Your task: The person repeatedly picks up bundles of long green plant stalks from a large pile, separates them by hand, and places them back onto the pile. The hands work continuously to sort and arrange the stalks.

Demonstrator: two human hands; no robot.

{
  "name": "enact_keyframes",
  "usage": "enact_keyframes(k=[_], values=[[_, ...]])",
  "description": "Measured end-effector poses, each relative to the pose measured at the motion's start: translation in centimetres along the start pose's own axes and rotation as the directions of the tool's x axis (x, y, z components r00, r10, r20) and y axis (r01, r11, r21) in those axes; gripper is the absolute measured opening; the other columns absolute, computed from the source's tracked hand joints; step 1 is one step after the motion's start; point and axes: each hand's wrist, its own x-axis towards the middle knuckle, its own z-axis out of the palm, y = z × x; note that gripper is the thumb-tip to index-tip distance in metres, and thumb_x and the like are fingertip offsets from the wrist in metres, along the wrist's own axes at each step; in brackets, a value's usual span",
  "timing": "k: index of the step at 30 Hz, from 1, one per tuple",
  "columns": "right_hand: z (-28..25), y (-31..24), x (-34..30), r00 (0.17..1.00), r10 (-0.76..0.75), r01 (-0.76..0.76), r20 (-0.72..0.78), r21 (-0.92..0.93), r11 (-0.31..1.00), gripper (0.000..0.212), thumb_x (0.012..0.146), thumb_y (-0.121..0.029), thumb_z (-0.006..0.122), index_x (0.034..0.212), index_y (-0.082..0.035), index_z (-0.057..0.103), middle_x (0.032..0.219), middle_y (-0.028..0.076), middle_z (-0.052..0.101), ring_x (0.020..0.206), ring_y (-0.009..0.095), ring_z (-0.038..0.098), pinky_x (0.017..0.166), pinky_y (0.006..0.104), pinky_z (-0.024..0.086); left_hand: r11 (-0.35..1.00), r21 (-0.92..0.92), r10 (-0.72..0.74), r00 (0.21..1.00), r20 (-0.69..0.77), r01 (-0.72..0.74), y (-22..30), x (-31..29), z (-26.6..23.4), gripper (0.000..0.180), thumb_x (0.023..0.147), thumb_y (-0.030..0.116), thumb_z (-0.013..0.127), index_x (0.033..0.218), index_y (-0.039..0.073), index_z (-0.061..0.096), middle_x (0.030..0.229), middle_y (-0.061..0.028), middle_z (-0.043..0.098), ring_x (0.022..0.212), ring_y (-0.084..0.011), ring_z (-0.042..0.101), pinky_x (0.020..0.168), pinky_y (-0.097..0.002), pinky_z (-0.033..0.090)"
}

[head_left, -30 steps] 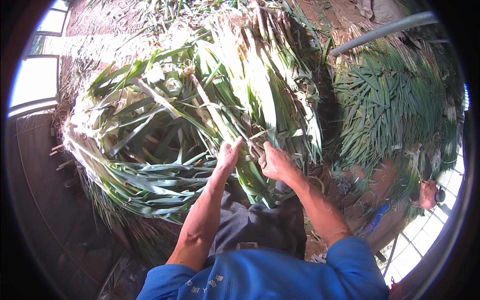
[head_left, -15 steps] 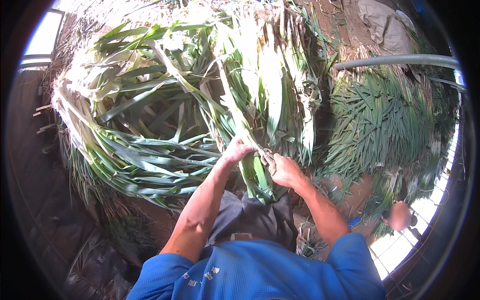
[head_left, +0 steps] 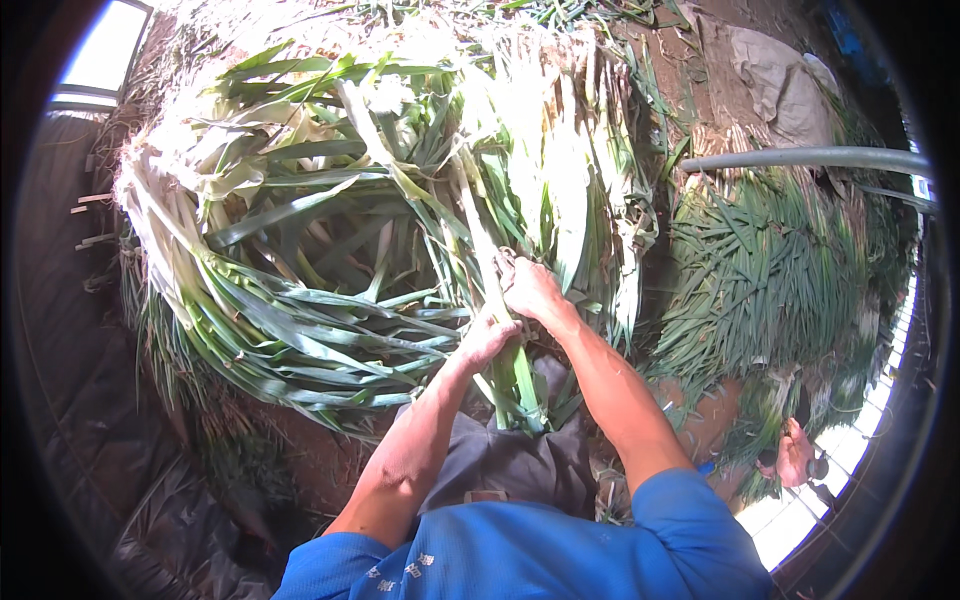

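My left hand (head_left: 488, 338) is closed around a long leek (head_left: 522, 375), its green leaf ends hanging down in front of my dark trousers. Farther up, my right hand (head_left: 535, 288) has its fingers pinched at the same leek's paler stalk, near some dry, brownish leaf shreds. The stalk runs away from me over the heap. To the left lies a large pile of leeks (head_left: 300, 330) with pale stems outward and broad green leaves bent round. Just beyond and to the right of my hands stands a brightly lit row of leeks (head_left: 560, 170).
A grey metal pipe (head_left: 810, 157) juts in from the right above another heap of green leaves (head_left: 765, 270). A pale sack (head_left: 780, 85) lies at the far right. Near the lower right, part of another person (head_left: 795, 455) shows. Dark sheeting (head_left: 75, 400) lines the left.
My right hand has moved up and left from beside my left hand to higher on the stalk. The brownish clump it held is no longer plainly visible. My left hand keeps its grip.
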Motion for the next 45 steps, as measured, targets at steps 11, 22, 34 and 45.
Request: enact_keyframes(k=[11,22,34,45], values=[[-0.4,-2.8,8.9,0.998,0.02,-0.019,-0.051,0.014,1.0,0.044,0.092,-0.038,0.064,0.117,-0.002,0.071,0.105,0.025,0.077,0.098,0.041,0.077,0.087,0.0479,0.061,1.0,-0.019,0.017,0.99,-0.137,-0.02,1.4,-3.4,-0.3,0.031,0.09,0.012,0.07,0.119,0.004,0.063,0.097,-0.0023,0.066,0.084,-0.0131,0.063,0.078,-0.0311,0.055],[-3.5,7.0,9.4,0.934,0.218,-0.183,-0.284,0.143,0.973,0.04,0.097,-0.04,0.056,0.121,-0.008,0.06,0.111,0.025,0.075,0.104,0.044,0.073,0.092,0.0532,0.055,0.8,0.345,0.529,0.306,-0.791,-0.491,21.9,-20.9,-13.5,0.019,0.095,0.009,0.07,0.111,0.006,0.061,0.089,-0.003,0.062,0.071,-0.0102,0.058,0.064,-0.0267,0.049],[-1.4,23.0,23.7,0.71,0.688,-0.311,-0.149,0.81,0.497,0.07,0.106,-0.067,0.036,0.108,-0.015,0.082,0.1,0.007,0.08,0.092,0.024,0.075,0.083,0.043,0.056,0.717,0.685,0.695,0.223,-0.684,-0.131,19.0,-19.4,-27.6,0.045,0.109,0.02,0.064,0.147,-0.002,0.056,0.136,-0.0168,0.065,0.123,-0.0258,0.064,0.108,-0.038,0.05],[-8.8,8.2,5.2,0.984,0.045,0.087,-0.17,0.696,0.713,0.026,0.083,-0.01,0.076,0.103,-0.002,0.061,0.082,-0.001,0.055,0.075,0.013,0.053,0.069,0.0315,0.048,0.918,0.356,0.278,0.925,-0.26,-0.175,7.9,12.6,-0.1,0.038,0.106,0.031,0.065,0.122,-0.004,0.068,0.096,-0.007,0.072,0.086,-0.0124,0.065,0.079,-0.03,0.053]])
